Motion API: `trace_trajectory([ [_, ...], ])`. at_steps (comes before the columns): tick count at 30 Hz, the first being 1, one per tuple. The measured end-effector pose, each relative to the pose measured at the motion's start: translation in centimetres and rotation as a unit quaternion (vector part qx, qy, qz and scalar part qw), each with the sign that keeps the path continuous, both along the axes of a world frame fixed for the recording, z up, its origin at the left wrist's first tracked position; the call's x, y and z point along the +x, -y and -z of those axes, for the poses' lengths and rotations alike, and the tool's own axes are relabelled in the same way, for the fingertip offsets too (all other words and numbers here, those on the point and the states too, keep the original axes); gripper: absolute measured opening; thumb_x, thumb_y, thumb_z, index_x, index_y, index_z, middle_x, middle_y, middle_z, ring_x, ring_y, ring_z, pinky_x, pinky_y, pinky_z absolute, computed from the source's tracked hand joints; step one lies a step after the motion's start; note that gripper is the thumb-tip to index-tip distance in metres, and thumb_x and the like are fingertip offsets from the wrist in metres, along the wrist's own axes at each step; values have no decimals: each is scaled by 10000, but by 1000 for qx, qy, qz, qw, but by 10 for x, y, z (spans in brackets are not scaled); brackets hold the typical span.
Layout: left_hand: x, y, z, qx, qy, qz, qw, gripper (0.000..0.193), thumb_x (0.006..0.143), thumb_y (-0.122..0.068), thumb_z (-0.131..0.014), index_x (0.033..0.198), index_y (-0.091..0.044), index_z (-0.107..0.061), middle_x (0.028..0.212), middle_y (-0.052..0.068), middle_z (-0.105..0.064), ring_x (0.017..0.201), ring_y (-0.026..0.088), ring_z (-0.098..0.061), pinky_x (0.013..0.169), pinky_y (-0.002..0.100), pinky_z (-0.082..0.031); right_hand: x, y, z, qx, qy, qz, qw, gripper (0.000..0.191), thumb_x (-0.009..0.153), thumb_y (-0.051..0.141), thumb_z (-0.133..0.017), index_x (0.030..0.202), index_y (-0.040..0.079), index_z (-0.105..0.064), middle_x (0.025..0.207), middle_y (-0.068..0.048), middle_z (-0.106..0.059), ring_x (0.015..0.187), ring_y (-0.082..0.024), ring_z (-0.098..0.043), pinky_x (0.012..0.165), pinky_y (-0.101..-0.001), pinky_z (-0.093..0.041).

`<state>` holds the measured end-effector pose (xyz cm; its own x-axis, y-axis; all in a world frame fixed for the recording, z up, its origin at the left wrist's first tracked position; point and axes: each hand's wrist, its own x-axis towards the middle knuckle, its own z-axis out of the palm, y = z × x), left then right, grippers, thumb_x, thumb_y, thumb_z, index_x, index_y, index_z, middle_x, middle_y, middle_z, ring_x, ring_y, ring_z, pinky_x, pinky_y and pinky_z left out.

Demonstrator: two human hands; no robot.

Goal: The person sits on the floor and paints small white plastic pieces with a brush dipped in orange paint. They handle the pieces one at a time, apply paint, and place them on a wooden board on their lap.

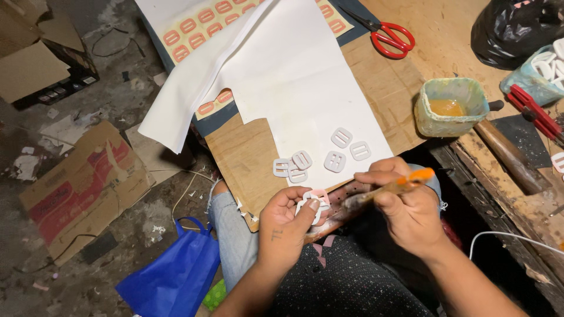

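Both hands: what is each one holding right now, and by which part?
Left hand pinches a white slotted buckle by its rim. Right hand holds an orange-handled brush along its handle, bristle end pointing at the buckle.

We record red-handled scissors (392,36), a blue bag (176,276), white buckles (335,154) on white paper (294,76), and an orange-tipped brush (390,186).

My bare left hand (284,226) with a small dark wrist tattoo and bare right hand (405,202), no sleeves, dark speckled fabric garment (346,282) over my lap, frayed light-blue ripped denim jeans (232,229).
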<state>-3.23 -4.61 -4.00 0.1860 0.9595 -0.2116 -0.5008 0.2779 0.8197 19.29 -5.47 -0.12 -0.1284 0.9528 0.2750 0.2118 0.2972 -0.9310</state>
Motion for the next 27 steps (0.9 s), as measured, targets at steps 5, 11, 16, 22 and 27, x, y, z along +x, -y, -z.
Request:
trace_trajectory([
  [5,4,3,-4,-23,-28,-3,999,243,960,-24,-631,1170,97,-625,1048,135,-732,884,124,-714,765,249,-609,-11,6,-15,18,-53,-26,998,309,967,156,-678,1215,-29,-668,1173,-143,-706,967,-237,-699,875,-333,-574],
  [11,4,7,-8,-36,-30,-24,999,246,967,-25,-618,1178,100,-637,1020,146,-736,824,136,-687,658,269,-581,-22,7,-23,87,119,-13,989,201,913,98,-724,1079,-10,-687,1084,-129,-740,996,-241,-738,874,-325,-576],
  [16,1,7,-11,-23,-9,-18,1000,257,977,-19,-594,1195,110,-630,1050,138,-740,853,125,-697,674,250,-592,-21,9,-22,52,89,-13,995,199,916,83,-711,1083,-24,-687,1104,-151,-738,1019,-267,-729,903,-354,-564],
  [22,3,9,-8,8,-40,26,999,273,996,-5,-595,1235,118,-643,1058,157,-746,833,119,-667,660,227,-559,-18,9,-18,102,77,-19,992,213,938,107,-714,1106,-18,-680,1106,-124,-758,1096,-271,-733,987,-374,-562],
  [27,2,7,-6,-2,1,-1,1000,218,1001,-13,-584,1180,104,-622,1064,183,-739,853,145,-692,675,257,-585,-17,6,-11,68,86,-16,994,172,934,87,-701,1073,-14,-717,1112,-145,-744,1049,-258,-729,920,-347,-570],
])
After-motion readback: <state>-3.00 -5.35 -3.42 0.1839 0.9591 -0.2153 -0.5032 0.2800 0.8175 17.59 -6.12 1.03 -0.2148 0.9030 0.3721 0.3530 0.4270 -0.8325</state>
